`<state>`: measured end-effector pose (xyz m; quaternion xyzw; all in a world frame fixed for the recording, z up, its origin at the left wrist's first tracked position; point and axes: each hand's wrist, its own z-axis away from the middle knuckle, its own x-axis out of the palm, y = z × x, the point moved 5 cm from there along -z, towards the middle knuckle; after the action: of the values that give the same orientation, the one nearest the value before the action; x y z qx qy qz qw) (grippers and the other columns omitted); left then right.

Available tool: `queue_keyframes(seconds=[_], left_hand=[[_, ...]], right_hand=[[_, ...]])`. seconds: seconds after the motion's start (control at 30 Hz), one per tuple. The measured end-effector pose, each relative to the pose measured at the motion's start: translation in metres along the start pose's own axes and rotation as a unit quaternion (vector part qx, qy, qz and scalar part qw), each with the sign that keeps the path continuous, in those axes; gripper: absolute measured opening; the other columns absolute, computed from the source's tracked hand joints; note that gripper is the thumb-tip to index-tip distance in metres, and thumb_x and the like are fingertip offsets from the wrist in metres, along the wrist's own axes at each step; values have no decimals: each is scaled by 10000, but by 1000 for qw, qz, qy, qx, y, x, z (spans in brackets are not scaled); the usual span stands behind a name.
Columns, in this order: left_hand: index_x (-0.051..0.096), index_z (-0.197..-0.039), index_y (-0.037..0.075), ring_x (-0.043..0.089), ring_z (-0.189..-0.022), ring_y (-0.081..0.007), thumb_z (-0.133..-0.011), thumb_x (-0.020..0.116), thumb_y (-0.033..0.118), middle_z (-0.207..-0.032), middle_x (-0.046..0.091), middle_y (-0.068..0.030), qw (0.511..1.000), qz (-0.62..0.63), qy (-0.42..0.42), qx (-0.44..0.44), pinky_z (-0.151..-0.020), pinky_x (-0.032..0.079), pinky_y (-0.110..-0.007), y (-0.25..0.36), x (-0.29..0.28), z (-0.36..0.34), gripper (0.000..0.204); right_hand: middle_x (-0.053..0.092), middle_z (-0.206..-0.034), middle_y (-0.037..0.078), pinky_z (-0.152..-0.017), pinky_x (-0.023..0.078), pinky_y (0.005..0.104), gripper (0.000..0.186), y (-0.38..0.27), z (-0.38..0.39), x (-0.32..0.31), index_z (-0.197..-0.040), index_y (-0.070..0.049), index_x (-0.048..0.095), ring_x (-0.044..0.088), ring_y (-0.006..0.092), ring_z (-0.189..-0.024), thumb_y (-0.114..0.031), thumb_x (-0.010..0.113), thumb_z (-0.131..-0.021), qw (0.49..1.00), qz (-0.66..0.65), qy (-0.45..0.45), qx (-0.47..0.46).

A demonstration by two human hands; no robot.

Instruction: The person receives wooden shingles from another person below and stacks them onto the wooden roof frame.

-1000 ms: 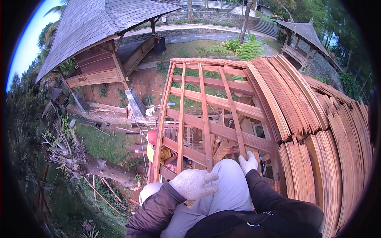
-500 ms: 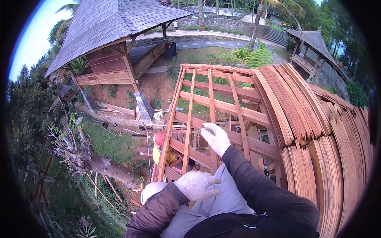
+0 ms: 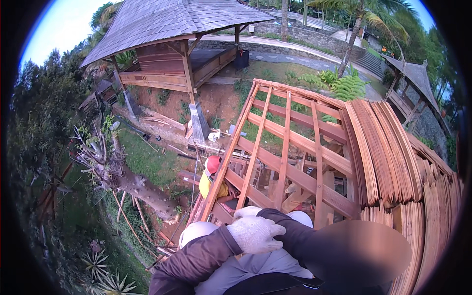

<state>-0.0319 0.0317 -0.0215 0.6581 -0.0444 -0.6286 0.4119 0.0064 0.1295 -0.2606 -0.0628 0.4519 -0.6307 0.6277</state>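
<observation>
My left hand [image 3: 253, 234], in a pale knit glove, is above my grey-trousered legs [image 3: 255, 264], its fingers loosely apart with nothing visible in them. My right hand [image 3: 246, 213], also gloved, lies just beyond it, crossed toward my left arm; its fingers are mostly hidden. A blurred oval covers part of my right arm. Below me is an open timber roof frame [image 3: 282, 162] of crossed rafters and battens. Stacks of thin wooden shingles [image 3: 386, 152] cover its right side.
A co-worker [image 3: 211, 187] in a red helmet and yellow top is below the frame's left edge. A leafless cut tree trunk [image 3: 140, 187] leans at left. Two shingle-roofed pavilions [image 3: 172, 29] [image 3: 400, 66] stand beyond, near a palm [image 3: 346, 56] and stone walls [image 3: 324, 44].
My right hand rose from beside my knee, then crossed left and down to just beyond my left hand. The view has swung, so the scene sits farther right.
</observation>
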Motion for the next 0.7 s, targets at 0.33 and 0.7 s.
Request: queue_keyframes(seconds=[0.33,0.7], left_hand=[[679,-1271,104,704,-986,-408,-960,563,443,-1044,701,-209,999,15,-40,-21,-864,533,-546,-11,12,-1,475],[701,-1180,44,694,-1003,-443,-887,598,407,-1007,715,-233,997,33,-48,-56,-889,505,-590,-9,15,-8,478]], right_hand=[[688,-1312,211,-1055,497,405,678,24,-19,5,-1395,-49,610,664,331,-1229,-519,701,-915,996,-60,61,-3],[704,-1281,202,-1031,517,386,644,34,-18,3,-1398,5,588,680,311,-1203,-385,742,-908,994,-97,42,-21]])
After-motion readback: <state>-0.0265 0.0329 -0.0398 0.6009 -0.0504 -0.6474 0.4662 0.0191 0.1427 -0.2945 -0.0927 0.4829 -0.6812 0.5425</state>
